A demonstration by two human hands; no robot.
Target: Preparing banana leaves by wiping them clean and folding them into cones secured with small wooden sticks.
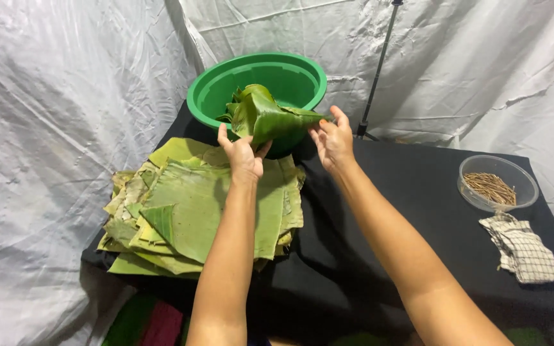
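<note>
Both of my hands hold a folded green leaf parcel [265, 117] up in front of a green plastic basin [226, 80]. My left hand [242, 154] grips the parcel's left underside. My right hand [333, 141] pinches its pointed right end. The parcel hovers over the basin's near rim. Below my left forearm lies a thick stack of flat banana leaves [181, 211] on the black tablecloth [418, 192].
A clear round bowl of thin brown sticks [496, 184] stands at the right. A checked cloth [524, 248] lies just in front of it. A thin black stand pole [379, 64] rises behind the table. White sheeting [65, 96] hangs all around.
</note>
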